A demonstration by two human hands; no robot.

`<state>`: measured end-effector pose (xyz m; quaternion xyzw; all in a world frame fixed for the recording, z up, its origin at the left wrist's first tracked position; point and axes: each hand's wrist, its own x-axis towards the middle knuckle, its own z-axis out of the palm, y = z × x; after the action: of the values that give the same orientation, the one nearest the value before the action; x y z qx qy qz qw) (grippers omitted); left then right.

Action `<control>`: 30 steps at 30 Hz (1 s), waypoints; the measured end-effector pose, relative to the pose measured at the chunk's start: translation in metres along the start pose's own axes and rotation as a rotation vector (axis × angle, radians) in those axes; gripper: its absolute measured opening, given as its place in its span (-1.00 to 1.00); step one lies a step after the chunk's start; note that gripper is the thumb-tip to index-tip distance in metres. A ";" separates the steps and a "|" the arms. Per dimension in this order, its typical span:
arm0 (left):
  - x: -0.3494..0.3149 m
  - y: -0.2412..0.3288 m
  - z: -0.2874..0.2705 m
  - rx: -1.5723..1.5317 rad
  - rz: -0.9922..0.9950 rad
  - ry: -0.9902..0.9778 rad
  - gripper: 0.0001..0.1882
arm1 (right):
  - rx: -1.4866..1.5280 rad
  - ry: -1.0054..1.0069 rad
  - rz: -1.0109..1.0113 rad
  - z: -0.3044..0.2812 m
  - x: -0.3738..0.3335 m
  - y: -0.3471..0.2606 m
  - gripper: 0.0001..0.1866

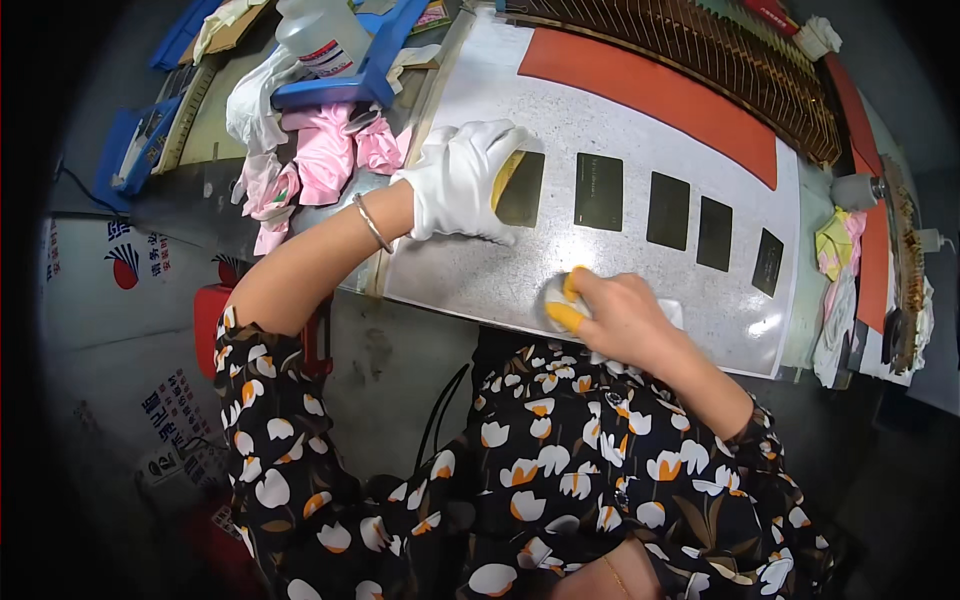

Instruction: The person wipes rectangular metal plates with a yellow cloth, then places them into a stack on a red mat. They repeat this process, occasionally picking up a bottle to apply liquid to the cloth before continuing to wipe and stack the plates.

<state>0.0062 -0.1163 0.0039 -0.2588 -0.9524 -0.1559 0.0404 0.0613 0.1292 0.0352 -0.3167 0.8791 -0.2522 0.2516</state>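
My left hand [460,182], in a white glove, lies over the left end of a dark rectangular plate [525,190]. Its fingers and thumb spread apart, and a yellow strip [505,180] shows at its inner edge; whether that is a finger cover or something else, I cannot tell. Closer to the table's front edge, my bare right hand [625,318] wears yellow finger covers [567,316] and is closed around a bunched white cloth [671,312]. Several more dark plates, such as the nearest one [599,192], lie in a row to the right on a speckled white sheet [480,275].
An orange-red strip [650,95] runs behind the plates, with a long slotted brown rack [700,65] beyond. Pink cloths [325,150], a blue tray [385,70] and a white bottle [322,40] stand at left. A grey container [857,191] and more cloths [835,250] are at right.
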 end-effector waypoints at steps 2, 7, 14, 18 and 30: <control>0.001 0.017 -0.010 0.113 -0.040 -0.045 -0.08 | 0.021 0.106 0.089 -0.012 -0.026 0.022 -0.73; 0.020 0.019 -0.010 0.038 -0.010 -0.070 -0.21 | 0.127 0.295 0.195 -0.014 -0.074 0.076 -0.72; 0.015 0.024 -0.009 0.016 -0.144 -0.042 -0.26 | 0.221 0.503 0.122 -0.007 -0.108 0.110 -0.76; 0.024 0.049 -0.026 0.251 -0.132 -0.184 -0.25 | 0.355 0.504 0.191 -0.013 -0.127 0.122 -0.79; 0.254 0.034 -0.113 0.262 -0.077 0.136 -0.10 | 0.697 0.955 0.209 -0.010 -0.170 0.174 -0.83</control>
<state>-0.1958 -0.0021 0.1609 -0.2036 -0.9689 -0.0488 0.1321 0.0950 0.3656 -0.0140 0.0208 0.7868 -0.6141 -0.0588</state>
